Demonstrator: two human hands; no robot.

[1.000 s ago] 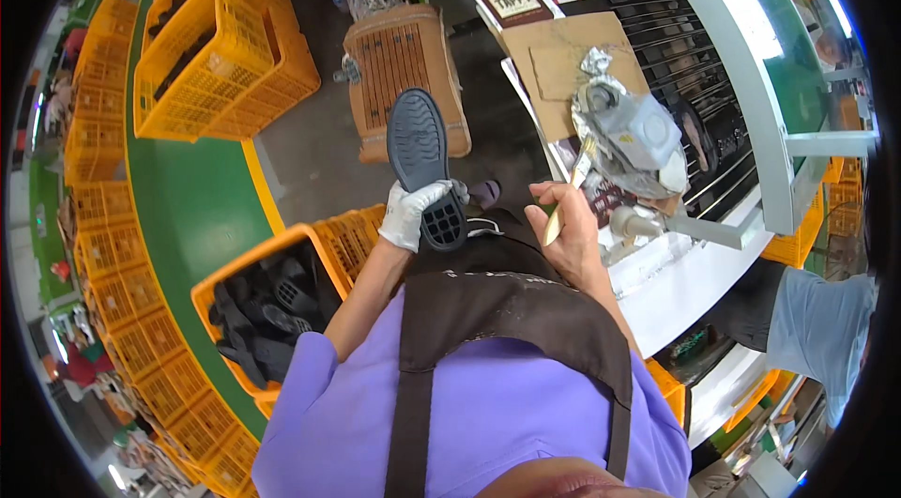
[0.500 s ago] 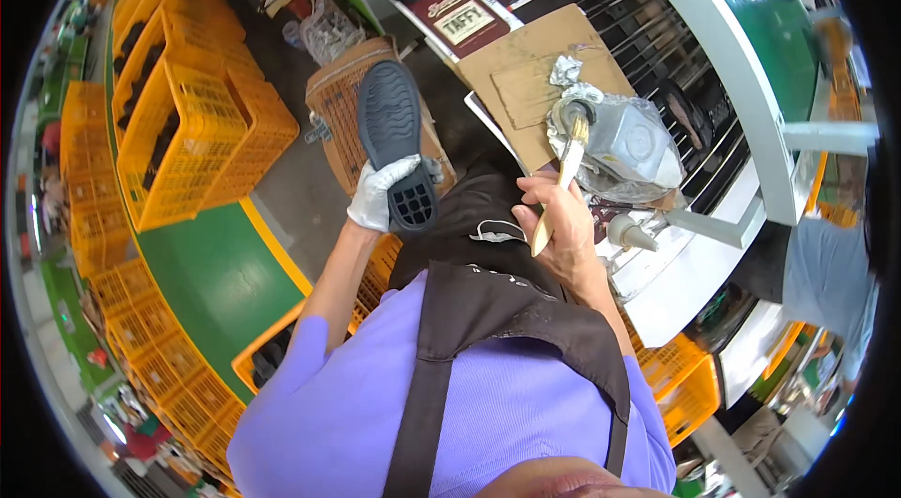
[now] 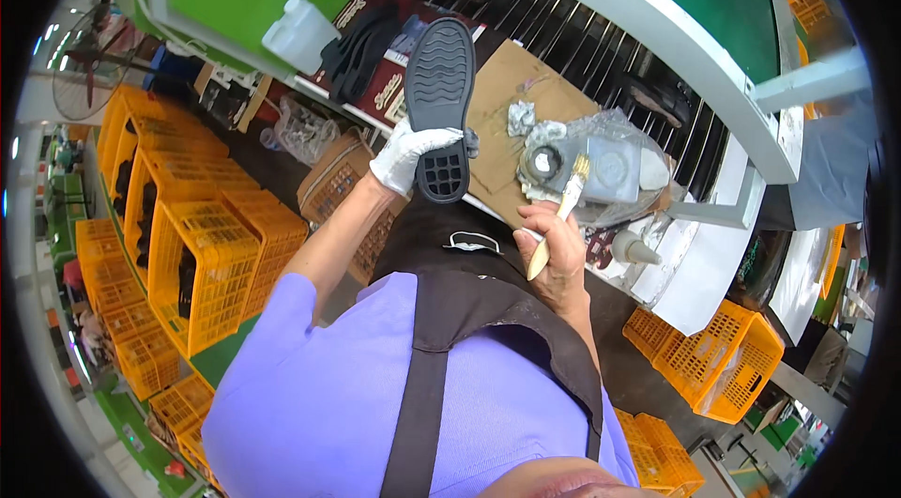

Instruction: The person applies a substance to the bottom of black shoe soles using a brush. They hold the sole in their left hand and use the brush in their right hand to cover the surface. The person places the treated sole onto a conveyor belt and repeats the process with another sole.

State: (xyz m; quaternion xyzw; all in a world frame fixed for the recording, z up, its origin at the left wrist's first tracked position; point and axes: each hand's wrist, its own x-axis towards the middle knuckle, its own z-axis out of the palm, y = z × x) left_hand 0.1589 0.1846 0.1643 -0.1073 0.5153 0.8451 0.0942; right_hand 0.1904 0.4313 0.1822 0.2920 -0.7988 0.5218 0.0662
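Observation:
My left hand [image 3: 409, 156], in a white glove, is closed round the middle of a dark grey shoe sole [image 3: 440, 76]. The sole stands upright in view, wavy tread at the top and a grid of square hollows at the heel end. My bare right hand [image 3: 557, 241] grips a paintbrush [image 3: 566, 210] by its pale handle, bristles pointing up and away. Just left of the bristles is the open round mouth of a plastic-wrapped container [image 3: 543, 163], with a white substance inside. Crumpled whitish wrapping [image 3: 522, 118] lies beside it. Cardboard [image 3: 507, 76] lies under and behind the container.
Several dark soles [image 3: 361, 52] and a white jug [image 3: 300, 35] sit at the back left. A roller conveyor [image 3: 563, 29] runs behind the cardboard under a white frame [image 3: 694, 57]. Yellow crates [image 3: 216, 273] stand left, more [image 3: 704, 357] at right. A nozzle-tipped bottle [image 3: 635, 247] lies near my right hand.
The view has turned toward the bench. My left hand has brought the sole up and right, nearer the cardboard. The brush bristles have come away from the container's mouth, to its right.

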